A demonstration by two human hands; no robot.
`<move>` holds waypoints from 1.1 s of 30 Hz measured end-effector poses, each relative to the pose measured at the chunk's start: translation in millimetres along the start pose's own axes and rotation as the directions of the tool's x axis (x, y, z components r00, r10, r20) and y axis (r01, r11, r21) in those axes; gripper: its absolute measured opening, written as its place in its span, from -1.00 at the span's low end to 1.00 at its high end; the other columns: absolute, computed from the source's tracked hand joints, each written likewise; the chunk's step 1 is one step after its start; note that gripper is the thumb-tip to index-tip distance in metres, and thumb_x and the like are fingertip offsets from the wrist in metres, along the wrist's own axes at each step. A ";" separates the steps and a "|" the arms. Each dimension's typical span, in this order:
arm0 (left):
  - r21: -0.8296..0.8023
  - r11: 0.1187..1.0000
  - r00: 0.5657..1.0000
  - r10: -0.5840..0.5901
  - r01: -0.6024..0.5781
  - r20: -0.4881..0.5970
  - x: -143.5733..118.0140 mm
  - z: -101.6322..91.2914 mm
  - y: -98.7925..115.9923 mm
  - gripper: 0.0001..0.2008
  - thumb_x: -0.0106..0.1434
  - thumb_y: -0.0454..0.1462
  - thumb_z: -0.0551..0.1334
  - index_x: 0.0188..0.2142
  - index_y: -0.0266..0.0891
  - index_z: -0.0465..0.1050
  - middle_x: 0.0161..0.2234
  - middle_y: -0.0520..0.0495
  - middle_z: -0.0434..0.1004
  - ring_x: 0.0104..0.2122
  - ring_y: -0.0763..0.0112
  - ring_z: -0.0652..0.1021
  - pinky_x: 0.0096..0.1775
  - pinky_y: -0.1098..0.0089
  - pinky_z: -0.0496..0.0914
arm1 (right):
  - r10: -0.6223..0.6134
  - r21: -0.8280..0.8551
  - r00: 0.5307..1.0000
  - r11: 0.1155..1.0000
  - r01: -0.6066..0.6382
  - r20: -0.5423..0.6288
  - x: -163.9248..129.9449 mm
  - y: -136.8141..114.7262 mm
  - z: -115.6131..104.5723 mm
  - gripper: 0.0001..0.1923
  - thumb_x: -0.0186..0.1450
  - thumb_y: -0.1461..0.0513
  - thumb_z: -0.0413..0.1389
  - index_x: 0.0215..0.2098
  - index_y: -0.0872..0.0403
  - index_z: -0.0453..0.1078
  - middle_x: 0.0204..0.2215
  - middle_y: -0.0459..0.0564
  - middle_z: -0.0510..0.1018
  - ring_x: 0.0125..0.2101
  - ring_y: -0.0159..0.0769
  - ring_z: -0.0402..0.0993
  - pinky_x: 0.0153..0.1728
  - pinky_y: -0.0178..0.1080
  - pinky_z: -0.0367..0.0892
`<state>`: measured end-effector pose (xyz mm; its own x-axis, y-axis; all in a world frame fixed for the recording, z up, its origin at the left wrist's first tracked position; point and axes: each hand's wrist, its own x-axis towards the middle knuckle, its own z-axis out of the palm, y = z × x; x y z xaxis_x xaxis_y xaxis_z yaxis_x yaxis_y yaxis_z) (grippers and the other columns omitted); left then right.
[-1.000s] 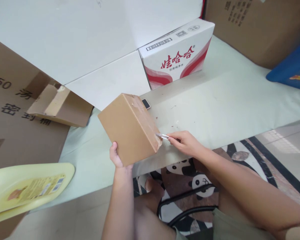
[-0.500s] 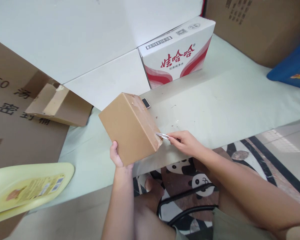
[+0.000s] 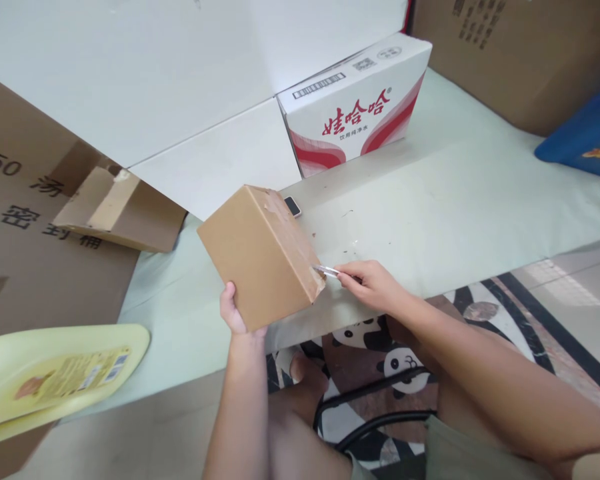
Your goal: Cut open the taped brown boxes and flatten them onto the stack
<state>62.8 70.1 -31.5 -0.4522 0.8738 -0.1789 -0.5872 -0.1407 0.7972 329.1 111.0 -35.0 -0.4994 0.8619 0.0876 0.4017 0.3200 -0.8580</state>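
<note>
My left hand [image 3: 233, 311] grips a small brown cardboard box [image 3: 260, 257] from below, holding it tilted above the pale green table [image 3: 430, 200]. My right hand [image 3: 373, 285] pinches a thin silvery blade-like tool [image 3: 326, 271] whose tip touches the taped lower right corner of the box. Worn tape runs along the box's right face.
A white and red drinks carton [image 3: 353, 107] stands behind. A phone [image 3: 293, 206] lies just past the box. An opened brown box [image 3: 117, 210] and large cardboard sheets sit at left, a yellow plastic lid [image 3: 55, 373] at lower left, a blue item [image 3: 583, 137] at right.
</note>
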 end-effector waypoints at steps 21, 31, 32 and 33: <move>0.016 0.993 0.992 0.115 -0.115 0.051 -3.2 -6.9 6.0 -0.53 0.04 0.09 0.39 -0.12 -0.07 0.60 -0.17 0.01 0.70 -0.13 0.15 0.64 -0.13 0.26 0.55 | -0.171 0.067 0.966 0.980 0.188 -0.195 -5.6 -10.1 -1.5 -0.64 0.43 0.15 -0.02 -0.15 0.07 0.61 -0.44 0.01 0.62 -0.46 -0.34 0.45 -0.37 -0.29 0.30; 0.102 0.989 0.994 0.113 -0.111 -0.013 2.2 -16.8 0.3 -0.40 -0.08 0.03 0.45 -0.03 -0.10 0.61 -0.10 -0.10 0.70 -0.06 0.00 0.64 -0.16 0.22 0.57 | -0.065 0.062 0.976 0.995 0.079 -0.206 -3.7 -8.5 -2.5 -0.63 0.43 0.16 -0.03 -0.14 0.09 0.62 -0.43 0.01 0.62 -0.45 -0.32 0.47 -0.36 -0.28 0.28; 0.104 0.987 0.992 0.122 -0.119 -0.018 1.8 -14.3 0.0 -0.39 -0.10 0.03 0.46 -0.05 -0.12 0.61 -0.12 -0.11 0.70 -0.10 0.01 0.65 -0.19 0.24 0.57 | -0.061 0.050 0.978 0.996 0.073 -0.199 -3.3 -8.2 -2.7 -0.63 0.43 0.16 -0.03 -0.15 0.09 0.63 -0.44 0.01 0.62 -0.45 -0.32 0.46 -0.36 -0.27 0.28; 0.104 0.987 0.991 0.129 -0.126 -0.022 1.2 -11.5 -0.1 -0.39 -0.13 0.03 0.47 -0.07 -0.14 0.62 -0.15 -0.11 0.71 -0.15 0.04 0.66 -0.23 0.26 0.57 | -0.060 0.037 0.980 0.997 0.068 -0.191 -2.8 -8.1 -3.1 -0.62 0.43 0.16 -0.03 -0.17 0.10 0.63 -0.46 0.02 0.61 -0.46 -0.32 0.45 -0.37 -0.27 0.27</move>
<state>54.6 65.8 -38.5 -0.5389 0.8379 -0.0869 -0.4524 -0.2008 0.8689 329.7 107.2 -26.8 -0.3670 0.9004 0.2337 0.3381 0.3632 -0.8682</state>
